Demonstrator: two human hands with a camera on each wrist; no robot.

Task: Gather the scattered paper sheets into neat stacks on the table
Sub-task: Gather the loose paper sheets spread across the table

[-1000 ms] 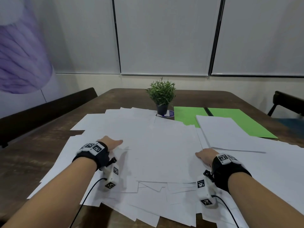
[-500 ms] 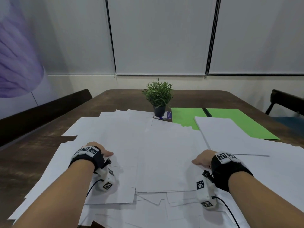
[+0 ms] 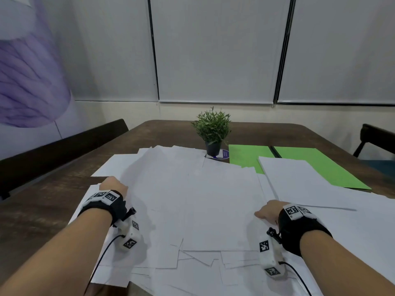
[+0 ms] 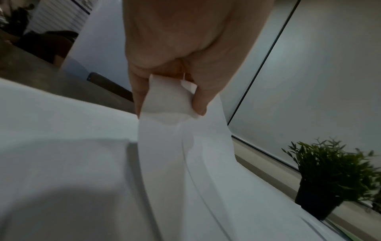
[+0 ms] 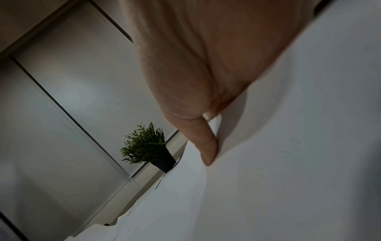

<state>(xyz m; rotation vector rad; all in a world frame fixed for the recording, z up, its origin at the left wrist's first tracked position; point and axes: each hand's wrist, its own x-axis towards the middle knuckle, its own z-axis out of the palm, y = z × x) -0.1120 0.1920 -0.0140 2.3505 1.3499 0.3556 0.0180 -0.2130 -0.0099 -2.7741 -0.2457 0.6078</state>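
Many white paper sheets (image 3: 203,199) lie overlapped across the near half of the brown table (image 3: 42,201). My left hand (image 3: 113,185) grips the left edge of the loose bunch; in the left wrist view its fingers (image 4: 140,97) and thumb pinch several sheets (image 4: 185,154) that curve upward. My right hand (image 3: 267,211) holds the bunch's right edge, and the right wrist view shows the thumb (image 5: 206,146) pressed on top of the paper (image 5: 288,146) with the fingers hidden beneath. A neater white stack (image 3: 299,180) lies to the right.
A small potted plant (image 3: 213,131) stands behind the sheets at mid-table. Two green sheets (image 3: 320,165) lie at the back right, partly under the white stack. A dark bench (image 3: 64,150) runs along the left and a chair (image 3: 376,139) stands at the right.
Both hands have drawn back toward me and taken hold of the bunch's side edges. The left side of the sheets has lifted off the pile.
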